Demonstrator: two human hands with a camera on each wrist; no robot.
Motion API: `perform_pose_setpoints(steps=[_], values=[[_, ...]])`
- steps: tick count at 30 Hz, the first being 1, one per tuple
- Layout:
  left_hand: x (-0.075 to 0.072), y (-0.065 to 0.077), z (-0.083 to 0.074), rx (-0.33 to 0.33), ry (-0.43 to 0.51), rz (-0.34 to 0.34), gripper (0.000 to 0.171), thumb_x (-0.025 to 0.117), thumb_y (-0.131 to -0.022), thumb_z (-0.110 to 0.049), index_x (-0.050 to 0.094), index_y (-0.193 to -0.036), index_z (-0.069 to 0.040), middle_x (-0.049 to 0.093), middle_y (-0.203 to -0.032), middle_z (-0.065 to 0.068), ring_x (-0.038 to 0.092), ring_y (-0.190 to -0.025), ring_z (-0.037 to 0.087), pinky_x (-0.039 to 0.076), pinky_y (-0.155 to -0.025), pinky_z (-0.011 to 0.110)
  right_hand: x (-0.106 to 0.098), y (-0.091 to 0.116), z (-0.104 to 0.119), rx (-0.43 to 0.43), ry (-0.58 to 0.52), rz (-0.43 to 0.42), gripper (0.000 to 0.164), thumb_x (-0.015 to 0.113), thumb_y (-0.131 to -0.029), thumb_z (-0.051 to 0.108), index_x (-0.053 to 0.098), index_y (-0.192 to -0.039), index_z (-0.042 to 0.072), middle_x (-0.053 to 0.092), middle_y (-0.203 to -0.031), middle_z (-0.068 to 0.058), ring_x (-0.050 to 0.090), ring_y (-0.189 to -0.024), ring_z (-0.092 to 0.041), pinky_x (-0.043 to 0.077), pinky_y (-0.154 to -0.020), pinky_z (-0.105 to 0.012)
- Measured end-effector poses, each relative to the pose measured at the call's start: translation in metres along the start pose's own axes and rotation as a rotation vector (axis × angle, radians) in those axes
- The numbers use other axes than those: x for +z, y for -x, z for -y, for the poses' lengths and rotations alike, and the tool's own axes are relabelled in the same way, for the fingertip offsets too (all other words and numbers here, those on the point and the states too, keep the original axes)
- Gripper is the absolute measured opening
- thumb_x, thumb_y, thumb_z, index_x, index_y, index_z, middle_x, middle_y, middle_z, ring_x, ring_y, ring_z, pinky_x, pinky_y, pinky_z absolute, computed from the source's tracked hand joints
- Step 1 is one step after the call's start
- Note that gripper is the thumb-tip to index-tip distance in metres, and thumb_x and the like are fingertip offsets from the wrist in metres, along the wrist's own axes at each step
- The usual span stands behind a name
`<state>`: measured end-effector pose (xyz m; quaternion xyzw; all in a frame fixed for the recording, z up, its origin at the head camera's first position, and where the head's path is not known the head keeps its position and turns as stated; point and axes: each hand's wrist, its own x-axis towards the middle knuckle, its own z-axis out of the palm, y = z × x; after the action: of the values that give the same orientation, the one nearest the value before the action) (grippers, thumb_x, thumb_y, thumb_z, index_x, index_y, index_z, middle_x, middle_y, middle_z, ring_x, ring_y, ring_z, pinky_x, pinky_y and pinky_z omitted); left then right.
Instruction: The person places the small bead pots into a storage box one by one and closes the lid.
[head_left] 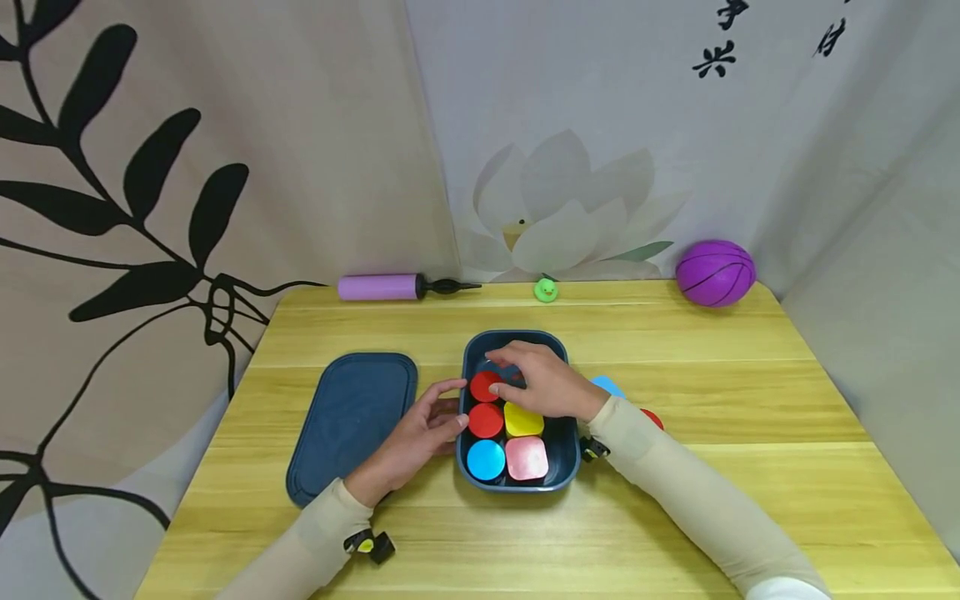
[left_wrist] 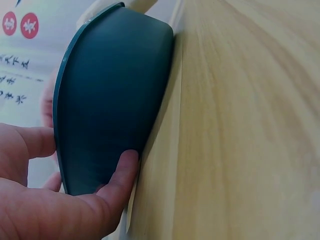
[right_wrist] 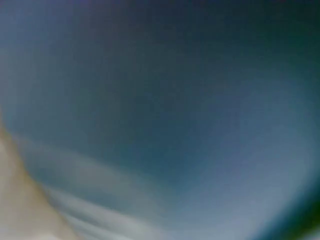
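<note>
A dark blue rectangular container [head_left: 557, 477] stands open at the middle of the table. Inside lie two red round pieces [head_left: 486, 421], a blue round one [head_left: 486, 460], a yellow square one [head_left: 523, 421] and a pink square one [head_left: 527, 458]. My left hand [head_left: 427, 429] rests its fingertips on the container's left side; the left wrist view shows them against the outer wall [left_wrist: 110, 90]. Over the far half reaches my right hand [head_left: 543, 377], thumb at the farther red piece, fingers spread toward the far left corner. The right wrist view is blurred.
A matching dark blue lid [head_left: 352, 425] lies left of the container. Partly behind the right forearm are a blue piece [head_left: 607, 386] and a red piece [head_left: 654, 417]. Along the back edge sit a purple pump [head_left: 381, 287], a green duck [head_left: 546, 290] and a purple ball [head_left: 716, 273].
</note>
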<state>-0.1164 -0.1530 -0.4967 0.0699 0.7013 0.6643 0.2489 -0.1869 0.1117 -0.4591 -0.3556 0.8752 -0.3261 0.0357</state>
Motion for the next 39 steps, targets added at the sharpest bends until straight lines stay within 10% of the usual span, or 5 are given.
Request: perform_pose_setpoints(steps=[17,39], values=[[-0.001,0.003,0.000,0.004,0.008,-0.027,0.061,0.065,-0.107,-0.023,0.038,-0.161,-0.027,0.047,-0.154,0.021,0.061,-0.124,0.025,0.060,-0.092,0.038,-0.056,0.037,-0.005,0.066,-0.067,-0.156,0.048,0.074,-0.101,0.028,0.063,-0.143,0.008,0.068,-0.139,-0.008,0.069,-0.120,-0.033,0.063,-0.092,-0.043],[-0.001,0.002,0.003,0.012,0.001,-0.014,0.060,0.064,-0.108,-0.026,0.038,-0.161,-0.030,0.047,-0.154,0.019,0.061,-0.125,0.026,0.059,-0.093,0.037,-0.077,0.099,-0.038,0.179,-0.052,-0.332,0.042,0.074,-0.100,0.019,0.065,-0.141,0.010,0.073,-0.129,-0.008,0.072,-0.113,-0.030,0.064,-0.088,-0.038]])
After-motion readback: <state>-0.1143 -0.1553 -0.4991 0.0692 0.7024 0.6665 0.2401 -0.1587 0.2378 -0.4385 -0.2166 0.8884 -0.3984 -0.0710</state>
